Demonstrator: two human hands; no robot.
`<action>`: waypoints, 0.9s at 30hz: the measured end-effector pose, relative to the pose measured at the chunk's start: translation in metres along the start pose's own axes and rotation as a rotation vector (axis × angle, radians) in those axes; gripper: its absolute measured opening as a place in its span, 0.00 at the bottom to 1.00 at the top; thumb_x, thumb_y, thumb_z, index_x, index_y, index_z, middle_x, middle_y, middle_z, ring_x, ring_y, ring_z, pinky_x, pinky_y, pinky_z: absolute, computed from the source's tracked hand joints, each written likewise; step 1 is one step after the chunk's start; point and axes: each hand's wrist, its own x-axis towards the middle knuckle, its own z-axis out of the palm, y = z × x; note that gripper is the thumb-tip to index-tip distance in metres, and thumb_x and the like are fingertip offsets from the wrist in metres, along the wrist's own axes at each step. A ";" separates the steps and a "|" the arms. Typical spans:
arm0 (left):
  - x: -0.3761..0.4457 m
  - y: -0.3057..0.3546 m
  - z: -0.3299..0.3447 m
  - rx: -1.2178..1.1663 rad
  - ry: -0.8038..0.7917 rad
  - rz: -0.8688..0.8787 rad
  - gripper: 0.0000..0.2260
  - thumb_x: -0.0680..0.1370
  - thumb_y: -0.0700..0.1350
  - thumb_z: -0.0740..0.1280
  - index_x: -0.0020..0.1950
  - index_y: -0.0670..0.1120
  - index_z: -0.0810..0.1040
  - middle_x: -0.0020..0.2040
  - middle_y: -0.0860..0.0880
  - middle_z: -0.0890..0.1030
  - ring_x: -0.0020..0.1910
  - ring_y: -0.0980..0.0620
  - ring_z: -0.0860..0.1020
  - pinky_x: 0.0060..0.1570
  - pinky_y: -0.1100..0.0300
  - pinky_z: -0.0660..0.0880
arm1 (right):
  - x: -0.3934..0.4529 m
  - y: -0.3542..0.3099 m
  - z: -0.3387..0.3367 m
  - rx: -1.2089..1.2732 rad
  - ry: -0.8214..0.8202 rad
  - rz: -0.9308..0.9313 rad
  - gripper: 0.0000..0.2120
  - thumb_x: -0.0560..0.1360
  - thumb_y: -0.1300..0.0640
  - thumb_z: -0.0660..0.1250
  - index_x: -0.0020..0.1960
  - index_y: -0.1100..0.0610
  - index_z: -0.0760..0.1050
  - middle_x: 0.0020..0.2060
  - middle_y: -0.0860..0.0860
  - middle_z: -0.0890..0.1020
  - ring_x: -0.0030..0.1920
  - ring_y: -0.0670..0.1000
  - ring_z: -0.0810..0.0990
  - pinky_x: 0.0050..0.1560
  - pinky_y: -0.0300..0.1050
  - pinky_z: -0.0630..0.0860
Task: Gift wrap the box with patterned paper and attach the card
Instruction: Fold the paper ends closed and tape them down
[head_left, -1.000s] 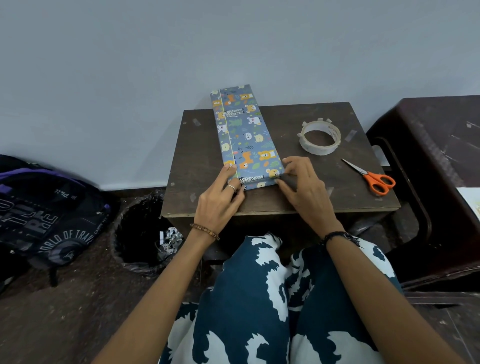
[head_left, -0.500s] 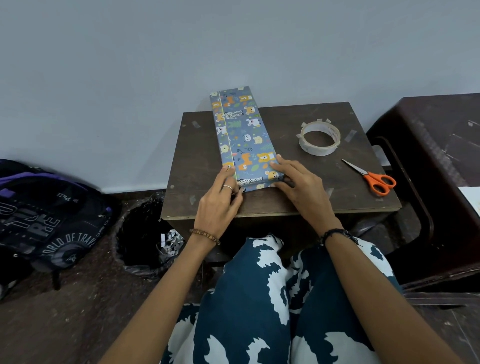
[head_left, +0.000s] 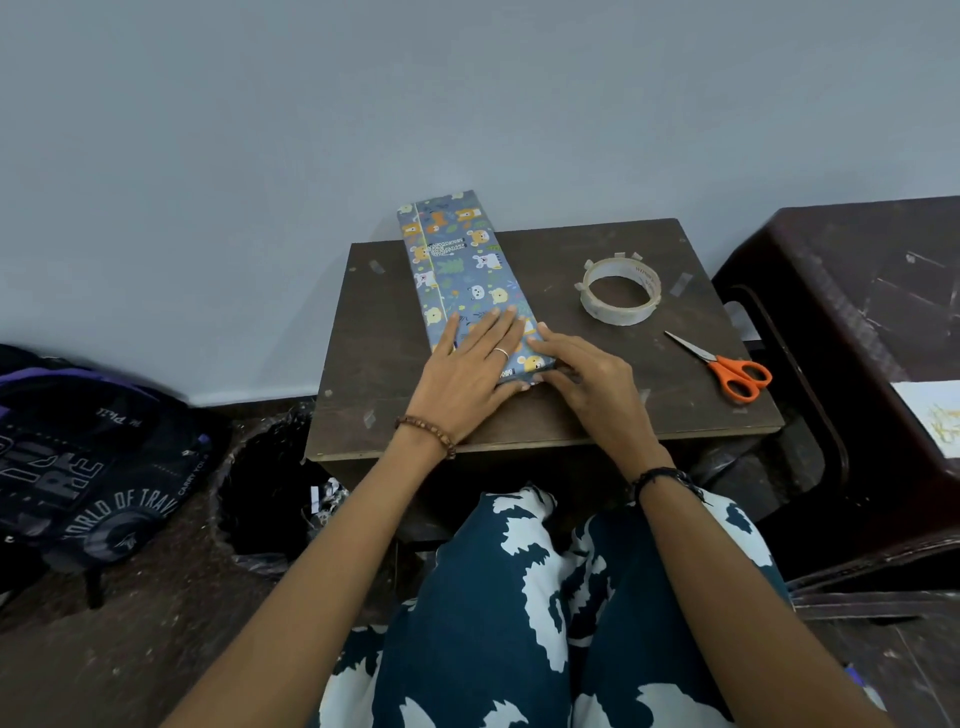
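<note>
The wrapped box (head_left: 460, 270) is lying on the table (head_left: 597, 415) with its long axis running from 6 toward 12 o'clock, the left hand (head_left: 467, 371) pressing its near end with flat, straight fingers, the right hand (head_left: 587, 376) pinching the corner at 3 o'clock.

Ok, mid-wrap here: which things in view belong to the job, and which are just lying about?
In the job:
- wrapped box, left hand flat on its near end
- right hand at the box's near right corner
- tape roll
- orange scissors

Lying about:
- backpack on the floor
- bin beside the table
- dark stool
</note>
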 end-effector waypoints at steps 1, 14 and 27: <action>0.001 0.000 0.002 -0.016 0.003 -0.001 0.28 0.74 0.58 0.53 0.65 0.42 0.74 0.64 0.46 0.76 0.63 0.49 0.76 0.59 0.42 0.71 | 0.001 0.001 -0.001 0.022 -0.013 0.014 0.19 0.71 0.67 0.69 0.61 0.56 0.78 0.62 0.50 0.77 0.57 0.46 0.78 0.58 0.45 0.76; 0.003 0.008 0.008 -0.066 0.111 -0.091 0.25 0.76 0.56 0.53 0.66 0.43 0.74 0.65 0.48 0.76 0.64 0.50 0.75 0.61 0.42 0.70 | 0.048 0.013 0.000 -0.583 0.372 0.181 0.13 0.73 0.58 0.63 0.57 0.58 0.75 0.51 0.55 0.79 0.54 0.58 0.74 0.53 0.51 0.68; 0.004 0.013 0.016 -0.057 0.189 -0.149 0.25 0.76 0.56 0.55 0.67 0.44 0.73 0.66 0.48 0.75 0.65 0.52 0.74 0.65 0.43 0.65 | 0.074 0.037 0.005 -0.823 0.311 0.202 0.05 0.71 0.61 0.68 0.46 0.63 0.77 0.42 0.60 0.79 0.44 0.61 0.77 0.49 0.55 0.72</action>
